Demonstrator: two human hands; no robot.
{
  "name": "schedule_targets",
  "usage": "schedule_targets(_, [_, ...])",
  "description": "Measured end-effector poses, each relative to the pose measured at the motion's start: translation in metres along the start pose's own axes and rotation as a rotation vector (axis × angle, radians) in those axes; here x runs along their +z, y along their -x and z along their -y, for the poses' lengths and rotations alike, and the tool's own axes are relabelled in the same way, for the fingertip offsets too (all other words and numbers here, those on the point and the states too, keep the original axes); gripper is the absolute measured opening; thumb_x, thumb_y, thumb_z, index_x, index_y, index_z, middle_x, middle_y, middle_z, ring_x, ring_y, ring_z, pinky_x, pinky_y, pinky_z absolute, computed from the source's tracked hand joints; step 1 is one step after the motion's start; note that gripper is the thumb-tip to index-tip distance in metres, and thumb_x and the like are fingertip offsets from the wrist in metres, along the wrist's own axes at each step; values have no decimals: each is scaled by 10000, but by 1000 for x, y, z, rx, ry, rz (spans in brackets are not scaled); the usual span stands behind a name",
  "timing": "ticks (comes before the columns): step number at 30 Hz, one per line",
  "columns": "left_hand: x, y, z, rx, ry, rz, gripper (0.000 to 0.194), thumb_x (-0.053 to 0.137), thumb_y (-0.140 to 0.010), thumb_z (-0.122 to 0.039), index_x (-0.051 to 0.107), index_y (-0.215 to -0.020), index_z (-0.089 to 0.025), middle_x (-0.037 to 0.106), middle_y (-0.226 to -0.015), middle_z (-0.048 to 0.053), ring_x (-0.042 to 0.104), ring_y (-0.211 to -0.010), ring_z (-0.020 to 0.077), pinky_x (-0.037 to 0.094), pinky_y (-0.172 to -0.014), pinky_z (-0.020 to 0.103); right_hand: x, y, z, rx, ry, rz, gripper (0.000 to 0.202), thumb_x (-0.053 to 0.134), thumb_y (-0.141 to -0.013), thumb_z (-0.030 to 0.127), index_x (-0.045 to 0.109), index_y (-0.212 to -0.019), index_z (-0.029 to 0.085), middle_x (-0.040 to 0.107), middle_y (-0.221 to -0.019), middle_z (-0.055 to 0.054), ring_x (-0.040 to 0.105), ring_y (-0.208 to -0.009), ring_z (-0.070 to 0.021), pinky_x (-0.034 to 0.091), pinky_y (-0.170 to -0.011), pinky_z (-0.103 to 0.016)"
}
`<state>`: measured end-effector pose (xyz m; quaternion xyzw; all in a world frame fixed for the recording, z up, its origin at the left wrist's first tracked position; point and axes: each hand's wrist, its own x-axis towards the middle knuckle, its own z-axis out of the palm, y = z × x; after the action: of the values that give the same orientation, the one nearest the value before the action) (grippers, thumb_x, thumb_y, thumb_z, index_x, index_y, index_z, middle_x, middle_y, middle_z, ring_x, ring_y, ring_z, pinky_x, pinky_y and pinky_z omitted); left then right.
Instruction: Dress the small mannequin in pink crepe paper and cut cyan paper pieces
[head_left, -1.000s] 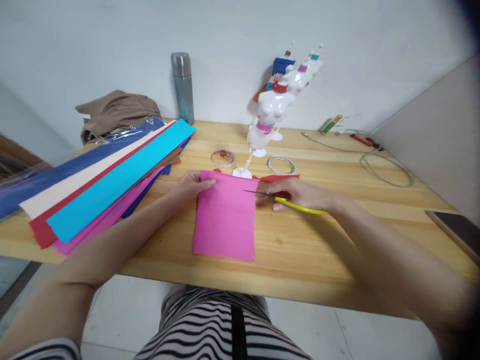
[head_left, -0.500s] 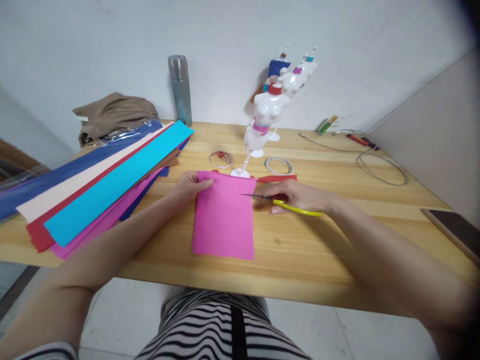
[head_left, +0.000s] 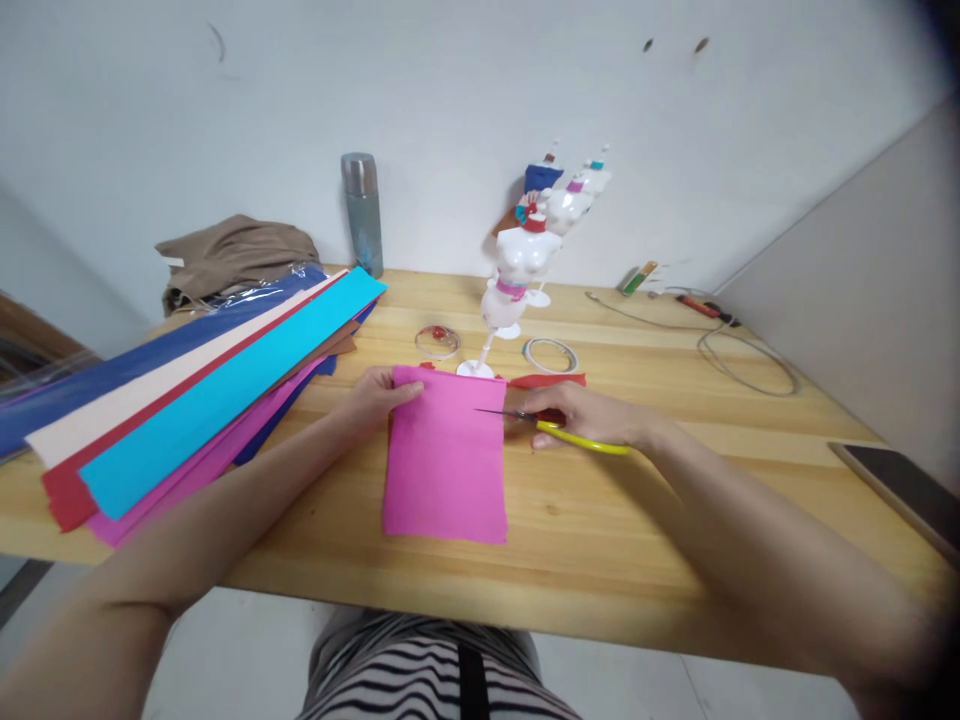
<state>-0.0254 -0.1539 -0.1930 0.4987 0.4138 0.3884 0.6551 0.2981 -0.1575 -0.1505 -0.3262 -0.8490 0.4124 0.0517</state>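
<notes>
A pink sheet [head_left: 446, 465], roughly rectangular, lies on the wooden table in front of me. My left hand [head_left: 384, 393] pinches its upper left corner, thumb on top. Yellow-handled scissors [head_left: 581, 438] are in my right hand [head_left: 574, 412], at the sheet's right edge. Their dark blade points left and lies across the upper right part of the sheet. Just behind the sheet stands a small white mannequin [head_left: 525, 255] with a red neck band and a pink waist band. A red strip [head_left: 547, 380] lies behind my right hand.
Coloured sheets [head_left: 232, 400] are piled at the left, near a brown cloth [head_left: 236, 250] and a flask [head_left: 363, 215]. More mannequins [head_left: 566, 208] stand at the back. Two tape rolls, one white [head_left: 551, 355], lie mid-table. A cable [head_left: 705, 345] and a phone [head_left: 900, 490] are right.
The view has tilted up slightly, so everything on the table appears lower. Both hands keep their holds, and the scissors remain at the sheet's right edge.
</notes>
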Motion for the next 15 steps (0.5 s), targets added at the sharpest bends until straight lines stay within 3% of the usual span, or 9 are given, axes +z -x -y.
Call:
schedule_targets(7, [-3,-5,5,20,2,-6,423,927,-614,-461,807,-853,-132,798,-917,111,721,-775,188,566,-701,276,0,-1,-8,30,9,15,577,687,-878,636,770,-1212,174,762,-1114,-86,691,-975,-245,556,-881,-374])
schedule_targets(15, [-1,-3,4,3,9,7,379,917,-626,-449,797,-805,-138,776,-810,63,676,-671,142,546,-650,252,1,1,-14,13,-9,3,580,694,-880,615,756,-1248,171,761,-1098,-92,685,-1002,-249,557,-897,-376])
